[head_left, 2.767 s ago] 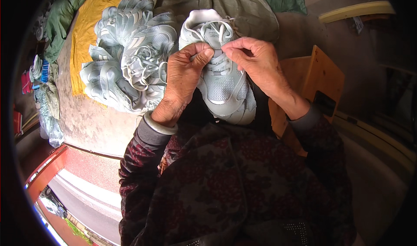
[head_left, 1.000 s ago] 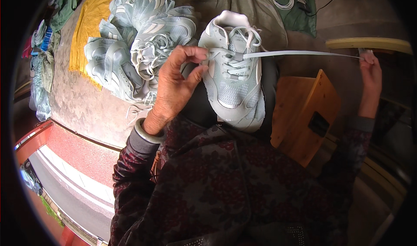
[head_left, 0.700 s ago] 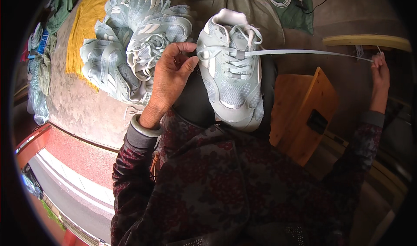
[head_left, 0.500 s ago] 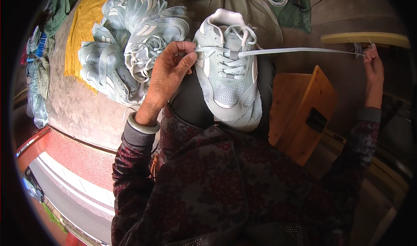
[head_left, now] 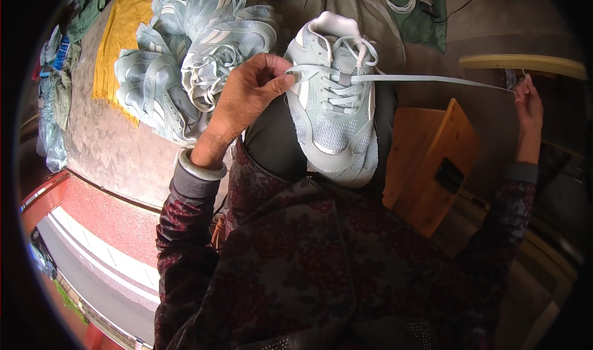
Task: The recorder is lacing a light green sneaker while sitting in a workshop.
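the shoe [head_left: 330, 118] lies between the hands, long axis pointing away from the body; the left hand [head_left: 247, 96], nearer, pinches the lace [head_left: 426, 78] beside it, the right hand [head_left: 528, 103] grips it well out rightward, crosswise

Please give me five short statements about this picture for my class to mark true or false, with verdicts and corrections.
1. A flat, pale lace stretches from the pale grey-green mesh sneaker to the right hand. True.
2. A brown wooden piece with a dark oblong slot stands right of the sneaker. True.
3. The left hand lies on the wooden piece. False: its thumb and forefinger are at the sneaker's left edge.
4. A heap of similar pale grey-green footwear lies left of the sneaker. True.
5. The coiled white cord lies on the heap. False: it lies on dark green cloth.
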Motion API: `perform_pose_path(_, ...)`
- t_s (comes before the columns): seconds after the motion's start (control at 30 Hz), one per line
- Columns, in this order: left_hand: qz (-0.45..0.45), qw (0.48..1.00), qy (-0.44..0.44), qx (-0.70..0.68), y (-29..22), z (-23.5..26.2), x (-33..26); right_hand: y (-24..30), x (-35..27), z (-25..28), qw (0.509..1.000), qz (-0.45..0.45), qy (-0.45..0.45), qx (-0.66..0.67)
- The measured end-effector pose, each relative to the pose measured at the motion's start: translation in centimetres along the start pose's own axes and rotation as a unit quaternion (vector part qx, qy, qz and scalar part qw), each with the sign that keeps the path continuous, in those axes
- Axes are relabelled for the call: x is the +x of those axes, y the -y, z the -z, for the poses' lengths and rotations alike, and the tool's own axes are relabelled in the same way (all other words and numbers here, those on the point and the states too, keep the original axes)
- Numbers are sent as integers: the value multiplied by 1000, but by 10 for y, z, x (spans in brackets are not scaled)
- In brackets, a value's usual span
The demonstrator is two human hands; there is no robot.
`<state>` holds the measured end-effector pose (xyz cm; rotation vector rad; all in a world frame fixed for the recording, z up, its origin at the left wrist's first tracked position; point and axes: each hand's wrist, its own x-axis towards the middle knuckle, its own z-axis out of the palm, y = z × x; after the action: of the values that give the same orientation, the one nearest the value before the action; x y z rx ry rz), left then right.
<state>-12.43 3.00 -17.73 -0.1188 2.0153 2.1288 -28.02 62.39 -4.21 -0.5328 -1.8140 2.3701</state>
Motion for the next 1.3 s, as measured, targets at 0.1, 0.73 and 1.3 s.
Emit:
perform_pose_path(0.1, -27, 998, 18, 60, 3, 0, 6, 1, 2, 8, 1000, -13, 24, -11)
perform_pose_path(0.73, 12, 960, 7, -281, -13, 3, 29, -4, 3, 2, 999, -10, -2, -36)
perform_pose_path(1.3, 2, 955, 48, -292, -15, 10, 32, -13, 3, -4, 998, -44, 31, -37)
